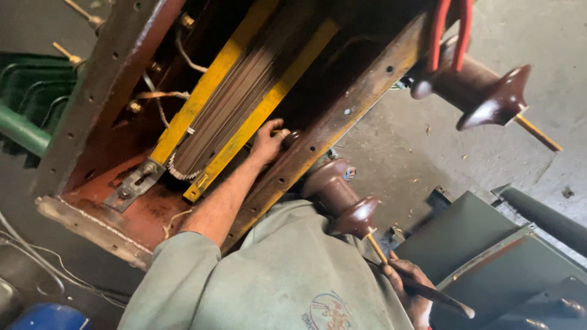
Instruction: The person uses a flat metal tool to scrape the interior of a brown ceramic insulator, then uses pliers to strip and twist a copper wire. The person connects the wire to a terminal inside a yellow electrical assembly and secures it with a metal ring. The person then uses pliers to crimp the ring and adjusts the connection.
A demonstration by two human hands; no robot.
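My left hand (269, 140) reaches down into an open rust-brown metal tank (342, 116), fingers closed around a small dark round part on the inner side of its wall. Beside that hand sits a stack of grey laminations (235, 91) clamped between yellow bars (244, 131). On the outer side of the same wall a brown porcelain insulator (342, 198) sticks out, ending in a brass stud (376, 247). My right hand (406, 284) is just below that stud, gripping a dark tool handle (443, 298).
A second, larger brown insulator (483, 91) with a brass rod juts out at the upper right, under red cable loops (449, 27). Grey-green metal panels (489, 256) lie at the lower right. There is a green pipe (21, 131) at the left, and loose wires on the floor.
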